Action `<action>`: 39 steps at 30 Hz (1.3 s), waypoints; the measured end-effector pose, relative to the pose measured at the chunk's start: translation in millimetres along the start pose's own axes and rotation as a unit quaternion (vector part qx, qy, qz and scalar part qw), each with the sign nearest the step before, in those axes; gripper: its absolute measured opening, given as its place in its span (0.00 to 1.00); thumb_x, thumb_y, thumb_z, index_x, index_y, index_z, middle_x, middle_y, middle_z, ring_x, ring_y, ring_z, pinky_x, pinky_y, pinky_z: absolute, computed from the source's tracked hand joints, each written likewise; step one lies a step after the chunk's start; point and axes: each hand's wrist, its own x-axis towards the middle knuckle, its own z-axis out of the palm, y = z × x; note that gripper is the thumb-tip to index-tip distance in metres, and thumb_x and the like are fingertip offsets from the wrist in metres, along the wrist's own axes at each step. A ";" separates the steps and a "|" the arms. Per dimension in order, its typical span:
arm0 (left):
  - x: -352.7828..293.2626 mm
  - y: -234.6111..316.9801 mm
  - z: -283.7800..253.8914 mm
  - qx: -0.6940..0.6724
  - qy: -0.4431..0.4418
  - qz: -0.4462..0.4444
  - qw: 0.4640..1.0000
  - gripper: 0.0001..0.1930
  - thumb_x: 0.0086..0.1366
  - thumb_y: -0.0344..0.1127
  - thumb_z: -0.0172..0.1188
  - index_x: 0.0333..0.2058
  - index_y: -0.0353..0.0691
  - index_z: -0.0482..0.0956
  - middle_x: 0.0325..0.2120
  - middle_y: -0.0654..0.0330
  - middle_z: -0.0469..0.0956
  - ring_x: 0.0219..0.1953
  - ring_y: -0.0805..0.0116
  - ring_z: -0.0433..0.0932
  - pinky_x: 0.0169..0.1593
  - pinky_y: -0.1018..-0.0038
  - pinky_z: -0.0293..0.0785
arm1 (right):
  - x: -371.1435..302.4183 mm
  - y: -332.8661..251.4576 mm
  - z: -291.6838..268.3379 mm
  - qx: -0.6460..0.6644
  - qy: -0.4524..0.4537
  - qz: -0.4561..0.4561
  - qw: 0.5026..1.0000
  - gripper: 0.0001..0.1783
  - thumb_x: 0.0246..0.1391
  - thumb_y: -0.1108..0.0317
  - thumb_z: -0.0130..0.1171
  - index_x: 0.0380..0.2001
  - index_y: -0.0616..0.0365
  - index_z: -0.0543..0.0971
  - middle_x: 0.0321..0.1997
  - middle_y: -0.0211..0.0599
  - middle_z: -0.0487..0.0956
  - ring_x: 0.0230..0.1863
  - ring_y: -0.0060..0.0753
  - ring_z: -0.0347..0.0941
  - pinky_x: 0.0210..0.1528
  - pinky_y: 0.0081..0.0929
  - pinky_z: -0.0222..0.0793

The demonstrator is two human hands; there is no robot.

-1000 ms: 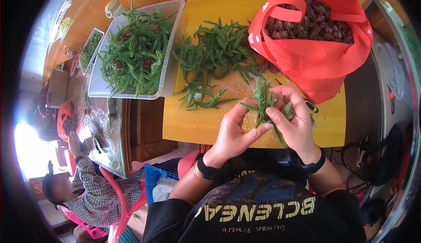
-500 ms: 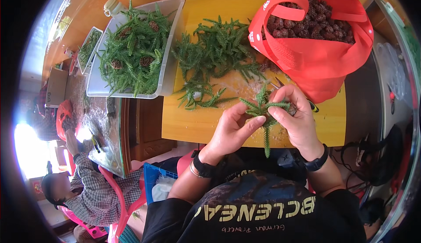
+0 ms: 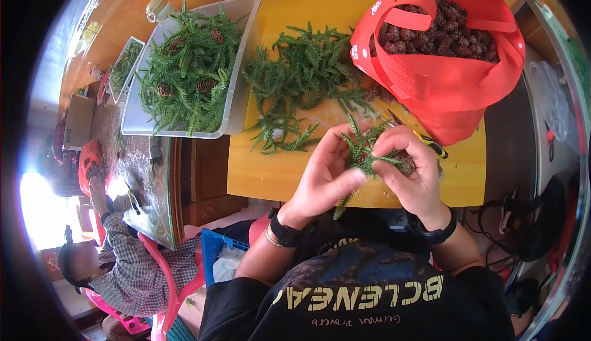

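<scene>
Between both hands, above the front of the yellow table (image 3: 271,181), is a green artificial pine sprig (image 3: 363,146). My left hand (image 3: 326,178) is closed around its left side, the thumb lying across it. With thumb and fingers, my right hand (image 3: 414,165) pinches the right side; a brown pine cone (image 3: 404,162) shows partly inside its curled fingers. One tip of the sprig hangs below the left thumb. Just beyond the right hand lies a pair of yellow-and-black handled pliers or cutters (image 3: 431,144). More loose green sprigs (image 3: 308,64) are heaped farther back on the table.
A clear plastic bin (image 3: 231,128) at the left holds sprigs with several cones. At the back right a red bag (image 3: 449,94) full of pine cones (image 3: 431,30) stands on the table. Farther left, a person in a checked shirt (image 3: 138,279) sits at another table.
The sprig has been turned between my hands, its hanging tip swinging to the left. My right hand has shifted slightly, and more of the yellow-and-black tool shows.
</scene>
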 end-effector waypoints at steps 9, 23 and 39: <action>-2.8 4.4 -1.2 0.187 0.018 -0.013 0.982 0.29 0.52 0.21 0.59 0.53 0.38 0.58 0.52 0.57 0.63 0.50 0.72 0.67 0.51 0.77 0.65 | -2.5 -14.6 -0.1 -0.062 -0.031 -0.025 0.997 0.17 0.54 0.57 0.55 0.33 0.64 0.77 0.38 0.42 0.76 0.37 0.31 0.71 0.38 0.22 0.64; -1.4 11.7 7.6 0.119 0.107 0.006 0.987 0.12 0.67 0.29 0.45 0.49 0.36 0.64 0.32 0.66 0.69 0.28 0.85 0.63 0.33 0.87 0.63 | -17.5 -11.8 -11.8 0.053 -0.009 0.139 0.989 0.19 0.55 0.56 0.57 0.37 0.63 0.68 0.30 0.33 0.74 0.29 0.20 0.69 0.33 0.17 0.65; 4.2 3.3 1.5 0.037 0.147 0.063 0.986 0.08 0.66 0.27 0.43 0.44 0.37 0.64 0.29 0.59 0.66 0.27 0.75 0.64 0.27 0.80 0.59 | -24.5 -28.4 -13.9 0.038 0.014 0.131 0.991 0.23 0.53 0.78 0.47 0.55 0.65 0.65 0.43 0.34 0.66 0.42 0.24 0.67 0.43 0.20 0.65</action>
